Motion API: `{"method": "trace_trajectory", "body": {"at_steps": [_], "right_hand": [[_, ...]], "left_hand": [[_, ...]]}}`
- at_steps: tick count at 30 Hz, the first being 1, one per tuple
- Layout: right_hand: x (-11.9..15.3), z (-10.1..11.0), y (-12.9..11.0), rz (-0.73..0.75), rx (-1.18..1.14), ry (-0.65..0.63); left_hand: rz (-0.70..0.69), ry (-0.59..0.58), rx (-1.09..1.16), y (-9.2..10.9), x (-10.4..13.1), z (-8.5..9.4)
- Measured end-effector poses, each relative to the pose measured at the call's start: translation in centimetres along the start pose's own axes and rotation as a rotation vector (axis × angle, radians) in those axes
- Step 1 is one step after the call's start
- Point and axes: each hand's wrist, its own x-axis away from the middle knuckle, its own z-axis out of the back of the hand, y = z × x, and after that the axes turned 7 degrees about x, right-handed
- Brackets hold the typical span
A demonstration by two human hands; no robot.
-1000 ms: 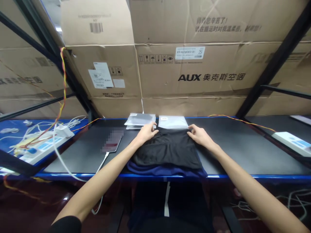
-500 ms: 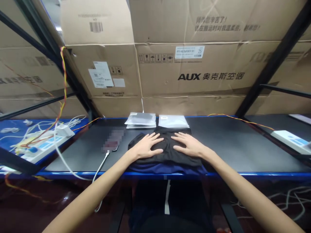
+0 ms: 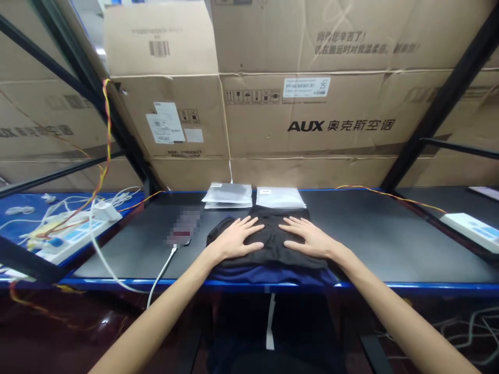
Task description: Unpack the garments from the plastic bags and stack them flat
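Black cloth (image 3: 268, 252) lies in a flat, wrinkled heap at the front middle of the dark tabletop; its exact kind of garment I cannot tell. Dark blue cloth (image 3: 268, 274) shows beneath it along the table's front edge. My left hand (image 3: 239, 240) rests palm down on the left part of the black cloth, fingers spread. On the right part lies my right hand (image 3: 307, 239), also flat with fingers apart. Just behind the cloth are two stacks of pale plastic packets, a left stack (image 3: 228, 195) and a right stack (image 3: 280, 197).
A phone (image 3: 185, 228) with a white charging cable (image 3: 161, 272) lies to the left. Power strips stand at the left (image 3: 78, 236) and right (image 3: 473, 231). Cardboard (image 3: 312, 140) walls the back, with black metal posts at both sides. Cables hang at the left.
The view has shifted slightly, so everything sits a little lower and further right. Both hands stay flat on the black cloth with hardly any visible movement.
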Motion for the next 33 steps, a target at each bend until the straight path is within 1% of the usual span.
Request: {"method": "trace_trajectory", "body": {"at_steps": [3,5,7,9,11,12,15,18,20,22,24,26,28,29,31,33], "right_hand": [[0.0,-0.2,0.1,0.006,0.0,0.011],[0.0,-0.2,0.1,0.006,-0.008,0.022],[0.0,-0.2,0.0,0.002,-0.013,0.026],[0.0,-0.1,0.0,-0.004,-0.017,0.023],[0.0,-0.1,0.0,-0.003,-0.02,0.02],[0.0,-0.1,-0.1,-0.002,-0.02,0.019],[-0.1,-0.1,0.0,-0.004,-0.009,0.012],[-0.1,0.0,-0.1,-0.01,-0.002,-0.001],[0.0,0.0,-0.1,-0.011,-0.008,-0.003],[0.0,0.1,-0.1,-0.014,-0.022,0.003],[0.0,0.2,-0.1,-0.014,-0.039,0.007],[0.1,0.3,0.0,-0.009,-0.059,0.016],[0.1,0.4,0.3,-0.008,-0.075,0.044],[0.2,0.4,0.5,-0.013,-0.076,0.062],[0.2,0.5,1.0,-0.036,-0.055,0.095],[0.2,0.5,1.5,-0.069,-0.016,0.117]], "left_hand": [[-0.01,0.016,0.006,0.0,0.1,0.0],[-0.022,0.053,0.025,-0.3,-0.1,0.1],[-0.032,0.132,0.051,-1.1,-0.6,0.4],[-0.018,0.247,0.038,-2.3,-1.5,1.0],[0.04,0.356,-0.057,-4.0,-2.7,1.9],[0.091,0.409,-0.122,-4.9,-3.3,2.4],[0.189,0.423,-0.303,-7.7,-4.7,3.8],[0.233,0.397,-0.43,-10.0,-5.4,4.6],[0.24,0.375,-0.471,-11.0,-5.6,4.9],[0.239,0.372,-0.484,-11.3,-5.5,5.1],[0.232,0.407,-0.483,-10.8,-5.3,5.3],[0.219,0.473,-0.475,-9.3,-5.0,5.5],[0.184,0.534,-0.471,-7.0,-4.6,5.5],[0.144,0.553,-0.474,-5.7,-4.4,5.3],[0.032,0.538,-0.49,-2.7,-4.1,4.5],[-0.058,0.496,-0.511,0.1,-3.9,3.1]]}}
